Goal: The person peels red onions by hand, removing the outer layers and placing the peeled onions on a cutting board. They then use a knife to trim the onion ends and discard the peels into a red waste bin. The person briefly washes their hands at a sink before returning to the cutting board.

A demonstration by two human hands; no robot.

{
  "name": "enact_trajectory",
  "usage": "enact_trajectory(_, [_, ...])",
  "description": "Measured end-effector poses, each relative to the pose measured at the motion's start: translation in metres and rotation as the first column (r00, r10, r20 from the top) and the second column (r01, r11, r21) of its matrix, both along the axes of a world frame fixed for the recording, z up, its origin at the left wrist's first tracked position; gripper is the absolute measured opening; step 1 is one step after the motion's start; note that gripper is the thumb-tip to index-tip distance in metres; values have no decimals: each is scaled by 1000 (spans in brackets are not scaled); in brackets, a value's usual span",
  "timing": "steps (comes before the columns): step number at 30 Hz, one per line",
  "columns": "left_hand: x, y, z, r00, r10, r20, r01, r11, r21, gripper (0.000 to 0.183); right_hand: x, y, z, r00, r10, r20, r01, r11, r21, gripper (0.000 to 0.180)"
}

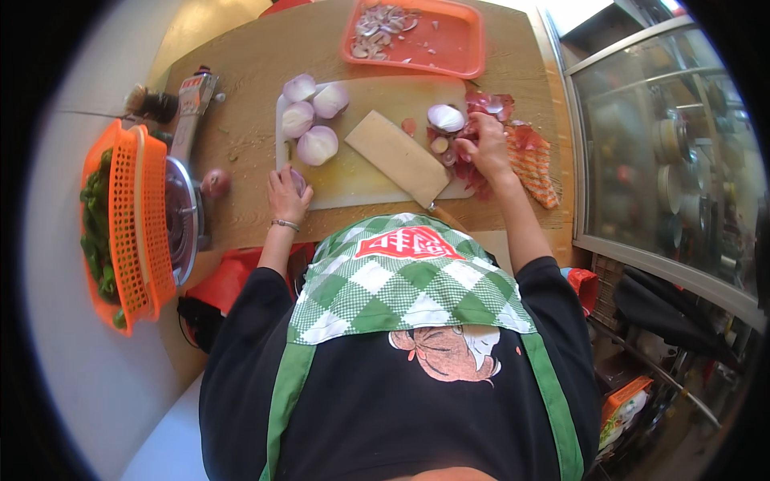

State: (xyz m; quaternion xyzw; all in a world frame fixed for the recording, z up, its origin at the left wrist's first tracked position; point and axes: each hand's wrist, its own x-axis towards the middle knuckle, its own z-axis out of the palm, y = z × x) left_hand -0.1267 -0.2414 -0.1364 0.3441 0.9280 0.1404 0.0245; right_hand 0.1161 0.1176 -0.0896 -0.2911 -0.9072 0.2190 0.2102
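My left hand (pixel 287 195) is closed around a piece of red onion (pixel 298 182) at the near left corner of a white cutting board (pixel 367 191). Over a heap of red onion skins (pixel 476 180) at the board's right edge is my right hand (pixel 486 144). Its fingertips touch the skins; whether they pinch any is unclear. Beside it sit an onion half (pixel 446 118) and small trimmed ends (pixel 440 145). Several peeled onion halves (pixel 317 145) cluster at the board's left. A cleaver (pixel 397 157) lies diagonally mid-board, its wooden handle partly hidden by my apron.
Beyond the board stands an orange tray (pixel 454 39) with sliced onion (pixel 379 30). A striped cloth (pixel 532 165) lies at right, near a glass-doored cabinet (pixel 662 156). Leftward are a whole red onion (pixel 215 183), a scale (pixel 183 222) and orange baskets (pixel 155 222) with green peppers (pixel 99 222).
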Motion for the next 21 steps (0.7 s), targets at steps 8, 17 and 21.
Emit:
enact_trajectory(8, [21, 65, 60, 973, -228, 42, 200, 917, 345, 65, -64, 9, -51, 831, -158, 533, 142, 987, 71, 84])
enact_trajectory(17, [47, 196, 88, -21, -288, 957, -250, 929, 274, 67, -24, -19, 46, 993, 95, -71, -79, 976, 204, 60])
enact_trajectory(21, [71, 209, 113, -299, -287, 910, -294, 935, 198, 82, -21, -46, 75, 943, 304, -132, -218, 869, 444, 49])
